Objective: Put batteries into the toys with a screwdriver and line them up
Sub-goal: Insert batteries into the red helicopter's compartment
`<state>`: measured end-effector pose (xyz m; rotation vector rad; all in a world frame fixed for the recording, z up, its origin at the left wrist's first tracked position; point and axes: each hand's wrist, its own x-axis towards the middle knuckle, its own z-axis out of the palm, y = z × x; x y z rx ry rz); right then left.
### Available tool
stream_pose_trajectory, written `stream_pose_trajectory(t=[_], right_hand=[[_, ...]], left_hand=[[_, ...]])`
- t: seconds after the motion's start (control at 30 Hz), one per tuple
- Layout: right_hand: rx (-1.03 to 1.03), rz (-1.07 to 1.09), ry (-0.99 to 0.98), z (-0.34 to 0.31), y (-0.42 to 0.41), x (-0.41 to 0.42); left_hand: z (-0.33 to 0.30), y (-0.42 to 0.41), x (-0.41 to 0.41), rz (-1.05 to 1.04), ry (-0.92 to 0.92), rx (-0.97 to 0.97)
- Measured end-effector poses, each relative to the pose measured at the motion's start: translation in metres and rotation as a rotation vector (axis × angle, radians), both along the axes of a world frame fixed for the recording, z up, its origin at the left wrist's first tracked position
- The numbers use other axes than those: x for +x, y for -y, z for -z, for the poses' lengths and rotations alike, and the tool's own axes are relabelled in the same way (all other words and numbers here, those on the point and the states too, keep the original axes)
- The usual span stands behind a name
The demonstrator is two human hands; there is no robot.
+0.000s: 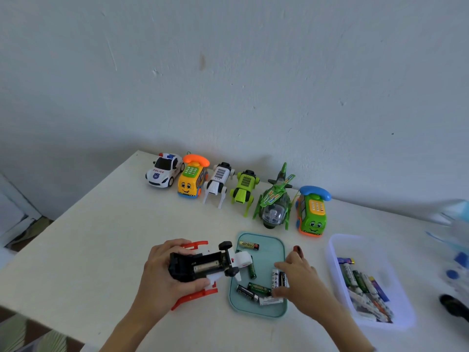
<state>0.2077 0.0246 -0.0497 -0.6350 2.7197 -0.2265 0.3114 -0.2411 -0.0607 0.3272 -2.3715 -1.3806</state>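
A left hand (162,273) grips an upturned toy (203,266), its battery bay exposed, while the right hand (297,278) pinches a battery (279,278) from the tray (264,311). Small, smooth and probably prone to roll, the cell seems best held mid-barrel.

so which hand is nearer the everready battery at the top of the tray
Left. The left hand holds the upturned toy, just left of the battery; the right hand picks at batteries lower on the tray.

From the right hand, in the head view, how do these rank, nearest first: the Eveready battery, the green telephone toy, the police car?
1. Eveready battery, on the teal tray, just beyond the right hand.
2. Green telephone toy, right end of the row.
3. Police car, far left end.
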Motion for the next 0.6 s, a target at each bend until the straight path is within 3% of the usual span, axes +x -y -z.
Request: stream_pose_trajectory(t=[0.37,0.5,0.6], right_hand=[[-0.304,0.143,-0.035,-0.006,0.017,0.01],[-0.795,0.268,-0.163,-0.04,0.038,0.019],[-1.029,0.181,-0.06,-0.055,0.061,0.031]], left_hand=[[-0.001,-0.003,0.001,0.002,-0.001,0.007],[-0.003,-0.003,0.001,-0.011,0.003,0.016],[-0.005,-0.003,0.001,-0.012,0.006,-0.002]])
